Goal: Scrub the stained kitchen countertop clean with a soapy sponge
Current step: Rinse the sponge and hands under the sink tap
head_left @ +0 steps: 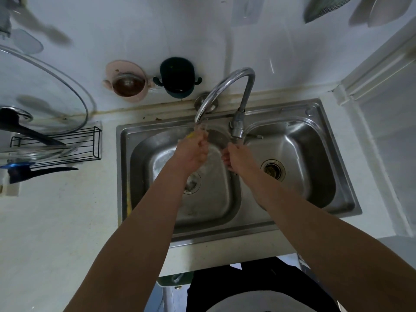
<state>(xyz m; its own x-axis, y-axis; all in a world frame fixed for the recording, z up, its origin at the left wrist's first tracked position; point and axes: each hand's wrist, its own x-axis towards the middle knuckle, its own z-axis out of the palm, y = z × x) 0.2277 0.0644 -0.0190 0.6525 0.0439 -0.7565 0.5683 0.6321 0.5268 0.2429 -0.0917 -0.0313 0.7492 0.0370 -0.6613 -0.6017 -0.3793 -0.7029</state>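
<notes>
My left hand (191,152) is over the left basin of the steel double sink (333,140), right under the spout of the curved tap (227,86). Its fingers are curled round a yellow sponge (191,135), of which only a small edge shows. Water runs from the spout onto the hand. My right hand (234,157) hovers just to the right, below the tap's base, fingers loosely bent and holding nothing. The white countertop (56,221) lies to the left of the sink.
A black wire rack (67,143) with a glass lid (45,86) and dark-handled utensils stands at the left. A pink holder (128,82) and a dark green holder (177,79) hang on the wall behind the sink. A white ledge (382,131) borders the right.
</notes>
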